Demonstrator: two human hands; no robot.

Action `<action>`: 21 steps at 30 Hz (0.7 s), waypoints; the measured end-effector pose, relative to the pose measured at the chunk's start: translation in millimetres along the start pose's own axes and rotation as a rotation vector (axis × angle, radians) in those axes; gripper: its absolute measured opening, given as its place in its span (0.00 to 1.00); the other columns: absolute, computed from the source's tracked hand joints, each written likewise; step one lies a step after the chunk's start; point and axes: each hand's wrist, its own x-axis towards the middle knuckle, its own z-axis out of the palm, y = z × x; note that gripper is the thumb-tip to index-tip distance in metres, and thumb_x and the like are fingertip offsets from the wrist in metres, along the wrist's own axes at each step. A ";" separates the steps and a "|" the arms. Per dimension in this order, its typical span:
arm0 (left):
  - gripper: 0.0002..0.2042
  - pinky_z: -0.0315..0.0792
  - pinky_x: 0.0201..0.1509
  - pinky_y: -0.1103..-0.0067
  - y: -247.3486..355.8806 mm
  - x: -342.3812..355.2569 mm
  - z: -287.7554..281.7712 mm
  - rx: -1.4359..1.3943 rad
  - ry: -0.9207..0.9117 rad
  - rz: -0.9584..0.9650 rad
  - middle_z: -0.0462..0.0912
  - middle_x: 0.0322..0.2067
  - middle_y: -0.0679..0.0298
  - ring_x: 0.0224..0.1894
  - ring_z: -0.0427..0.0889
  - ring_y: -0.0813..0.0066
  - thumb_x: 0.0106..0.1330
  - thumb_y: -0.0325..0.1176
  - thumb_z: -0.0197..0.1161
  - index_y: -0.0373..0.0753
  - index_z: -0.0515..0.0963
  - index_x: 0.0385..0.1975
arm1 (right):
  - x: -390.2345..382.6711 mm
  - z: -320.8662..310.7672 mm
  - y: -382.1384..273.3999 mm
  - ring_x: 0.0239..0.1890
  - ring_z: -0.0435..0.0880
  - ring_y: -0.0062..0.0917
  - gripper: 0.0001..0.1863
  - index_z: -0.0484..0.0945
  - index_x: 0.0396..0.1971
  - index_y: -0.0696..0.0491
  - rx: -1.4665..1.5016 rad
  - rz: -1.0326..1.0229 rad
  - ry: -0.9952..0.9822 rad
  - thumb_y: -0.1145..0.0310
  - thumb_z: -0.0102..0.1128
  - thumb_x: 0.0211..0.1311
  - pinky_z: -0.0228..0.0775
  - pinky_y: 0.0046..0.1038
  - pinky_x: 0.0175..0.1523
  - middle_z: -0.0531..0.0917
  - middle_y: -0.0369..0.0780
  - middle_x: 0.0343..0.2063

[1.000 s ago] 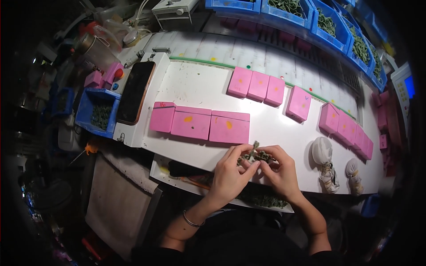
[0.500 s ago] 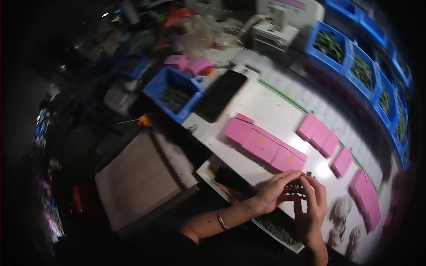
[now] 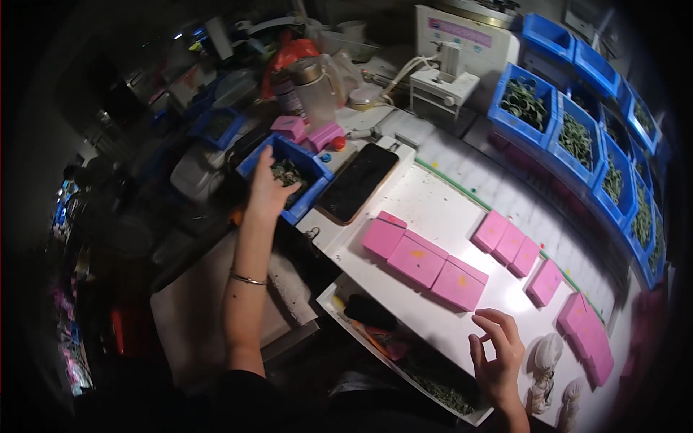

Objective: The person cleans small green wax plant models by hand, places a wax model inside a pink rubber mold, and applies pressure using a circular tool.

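Loosely curled, my right hand (image 3: 499, 359) hung near me while my left hand (image 3: 270, 193) was far out.
The right thumb and index finger curved toward each other with a gap between, by the white worktop (image 3: 404, 306), near a pale wrapped bundle (image 3: 548, 351). Farther off, my left forearm was stretched out to the blue bin (image 3: 309, 200), thumb spread from the fingers. The green sprigs (image 3: 289, 173) lay in the bin, just beside that thumb and fingers; whether they touched, I couldn't tell.
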 end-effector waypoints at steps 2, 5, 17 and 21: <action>0.47 0.47 0.65 0.49 6.1 -1.5 4.4 0.058 0.034 -0.012 0.45 0.66 0.50 0.69 0.46 0.54 0.56 0.56 0.61 0.36 0.42 0.67 | -7.0 -3.0 12.4 0.39 0.78 0.35 0.21 0.76 0.42 0.57 -0.028 0.000 -0.036 0.84 0.62 0.44 0.73 0.26 0.33 0.77 0.45 0.41; 0.42 0.42 0.67 0.52 -3.0 -27.6 18.8 0.243 -0.003 0.243 0.40 0.69 0.53 0.71 0.37 0.57 0.60 0.53 0.59 0.38 0.46 0.67 | -6.4 -7.6 18.5 0.37 0.77 0.34 0.18 0.75 0.41 0.57 -0.045 0.026 -0.011 0.82 0.62 0.46 0.72 0.26 0.33 0.77 0.44 0.40; 0.33 0.45 0.68 0.57 -137.5 -134.8 63.9 1.538 -0.526 0.769 0.54 0.64 0.47 0.67 0.46 0.42 0.57 0.44 0.64 0.38 0.61 0.60 | 2.6 25.1 72.4 0.56 0.66 0.48 0.40 0.57 0.61 0.58 -0.088 0.083 -0.032 0.73 0.66 0.46 0.63 0.38 0.59 0.63 0.53 0.58; 0.37 0.43 0.66 0.53 -138.4 -140.0 61.8 1.734 -0.421 0.742 0.52 0.65 0.52 0.66 0.48 0.44 0.54 0.51 0.64 0.42 0.61 0.62 | 4.8 33.7 76.4 0.55 0.67 0.47 0.42 0.57 0.61 0.59 -0.066 0.048 -0.057 0.73 0.67 0.44 0.63 0.38 0.58 0.62 0.55 0.58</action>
